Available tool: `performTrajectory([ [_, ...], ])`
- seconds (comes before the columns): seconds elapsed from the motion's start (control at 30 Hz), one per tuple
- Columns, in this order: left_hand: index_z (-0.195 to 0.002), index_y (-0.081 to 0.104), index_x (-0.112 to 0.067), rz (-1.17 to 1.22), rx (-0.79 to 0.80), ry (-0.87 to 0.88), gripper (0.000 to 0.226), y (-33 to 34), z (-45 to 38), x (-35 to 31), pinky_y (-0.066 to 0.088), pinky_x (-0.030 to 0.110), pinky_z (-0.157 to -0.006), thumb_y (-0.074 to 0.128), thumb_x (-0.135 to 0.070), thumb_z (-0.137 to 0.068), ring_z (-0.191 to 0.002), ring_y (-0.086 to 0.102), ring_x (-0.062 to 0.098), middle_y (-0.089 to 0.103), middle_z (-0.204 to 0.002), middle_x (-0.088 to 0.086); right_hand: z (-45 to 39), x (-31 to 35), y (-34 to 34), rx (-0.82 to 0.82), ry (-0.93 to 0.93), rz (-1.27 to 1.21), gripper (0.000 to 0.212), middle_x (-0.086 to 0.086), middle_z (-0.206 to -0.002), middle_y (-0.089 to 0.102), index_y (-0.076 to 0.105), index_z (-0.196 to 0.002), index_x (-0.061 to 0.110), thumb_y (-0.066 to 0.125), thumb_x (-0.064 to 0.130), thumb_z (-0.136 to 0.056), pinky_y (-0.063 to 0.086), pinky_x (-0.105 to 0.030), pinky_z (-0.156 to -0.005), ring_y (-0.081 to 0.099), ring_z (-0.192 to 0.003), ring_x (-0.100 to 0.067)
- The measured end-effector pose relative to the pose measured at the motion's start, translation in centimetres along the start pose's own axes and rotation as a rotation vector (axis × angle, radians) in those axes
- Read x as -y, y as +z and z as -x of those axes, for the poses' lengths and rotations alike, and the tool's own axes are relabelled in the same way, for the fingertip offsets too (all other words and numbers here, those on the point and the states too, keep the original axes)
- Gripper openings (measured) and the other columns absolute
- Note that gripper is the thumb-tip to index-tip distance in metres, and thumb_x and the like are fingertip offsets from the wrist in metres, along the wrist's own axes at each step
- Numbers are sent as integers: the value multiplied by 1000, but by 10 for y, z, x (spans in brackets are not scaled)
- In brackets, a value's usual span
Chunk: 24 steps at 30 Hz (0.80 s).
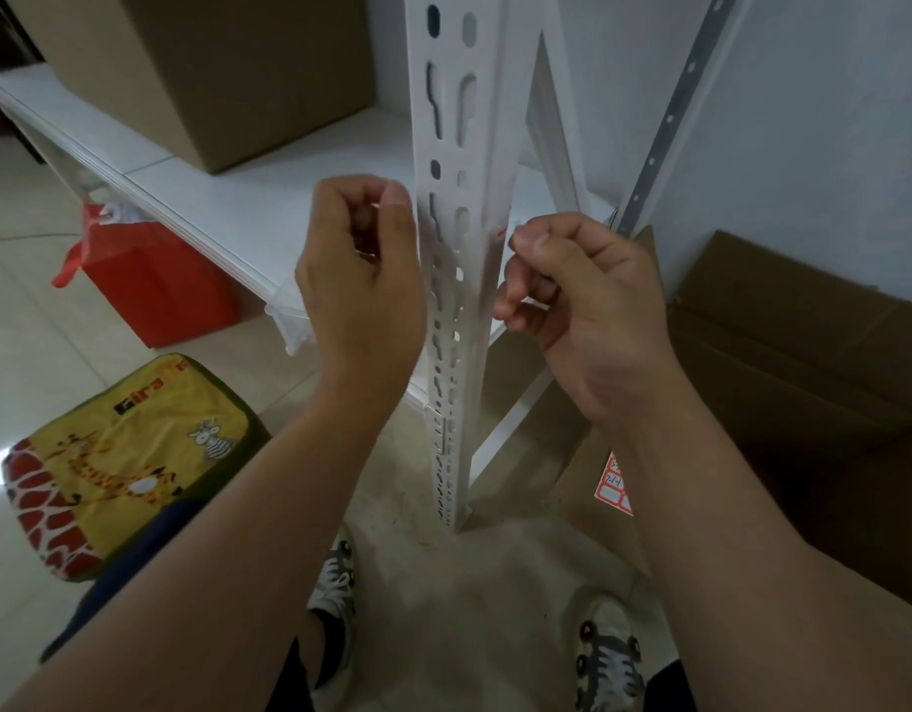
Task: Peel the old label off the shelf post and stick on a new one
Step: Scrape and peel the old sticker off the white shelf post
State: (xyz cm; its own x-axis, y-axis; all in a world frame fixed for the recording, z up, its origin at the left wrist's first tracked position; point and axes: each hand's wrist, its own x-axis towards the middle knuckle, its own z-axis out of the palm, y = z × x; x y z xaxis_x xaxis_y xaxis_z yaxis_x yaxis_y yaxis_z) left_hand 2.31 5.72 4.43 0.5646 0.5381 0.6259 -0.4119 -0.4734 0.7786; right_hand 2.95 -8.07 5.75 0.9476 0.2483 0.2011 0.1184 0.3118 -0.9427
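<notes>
Two curled hands (pixel 443 269) flank slotted white post (pixel 456 146)

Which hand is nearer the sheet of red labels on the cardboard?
Right. The right hand is above the sheet of red labels, right of the post; the left hand is across it.

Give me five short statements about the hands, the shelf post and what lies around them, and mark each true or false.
1. Both hands are at the white shelf post, the left hand on its left side and the right hand on its right. True.
2. A sheet of red-bordered labels lies on the flattened cardboard at right. True.
3. The cardboard box stands on the floor. False: it sits on the white shelf.
4. The red bag hangs from the post. False: it stands on the floor under the shelf.
5. A giraffe-print cushion lies at lower left. True.
</notes>
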Motion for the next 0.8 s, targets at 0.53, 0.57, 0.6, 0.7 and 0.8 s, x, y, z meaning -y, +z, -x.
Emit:
performTrajectory([
  [0.53,-98,63,-6,276,401,85,12,-9,21,-30,50,14,-61,53,-1,-97,-63,63,0,64,-74,-8,-1,3,-6,128,-13,-22,9,2,-52,54,59,-75,7,60,8,-84,44,-27,-50,52,-53,-21],
  [0.57,-97,63,-6,290,411,60,12,-9,21,-30,50,14,-60,53,-1,-97,-62,63,2,64,-73,-7,-1,3,-6,134,-12,-21,9,2,-52,54,60,-75,7,59,7,-83,44,-27,-50,52,-53,-21],
  [0.6,-95,63,-6,307,421,31,12,-10,20,-30,50,15,-60,53,-1,-98,-60,63,3,65,-72,-7,-2,2,-5,141,-10,-23,9,2,-52,54,60,-75,8,59,7,-83,44,-27,-50,52,-53,-20],
  [0.7,-93,64,-4,363,441,-64,12,-11,20,-29,52,21,-58,53,-4,-98,-58,63,8,65,-67,-8,-2,2,-6,155,-4,-34,9,2,-52,55,60,-75,8,58,5,-83,45,-26,-49,52,-51,-16],
  [0.8,-91,65,-4,415,456,-139,14,-10,20,-29,52,29,-56,53,-7,-98,-55,61,14,65,-65,-6,-2,1,-7,171,-11,-50,8,1,-53,56,58,-75,5,57,4,-83,46,-26,-50,52,-51,-18],
])
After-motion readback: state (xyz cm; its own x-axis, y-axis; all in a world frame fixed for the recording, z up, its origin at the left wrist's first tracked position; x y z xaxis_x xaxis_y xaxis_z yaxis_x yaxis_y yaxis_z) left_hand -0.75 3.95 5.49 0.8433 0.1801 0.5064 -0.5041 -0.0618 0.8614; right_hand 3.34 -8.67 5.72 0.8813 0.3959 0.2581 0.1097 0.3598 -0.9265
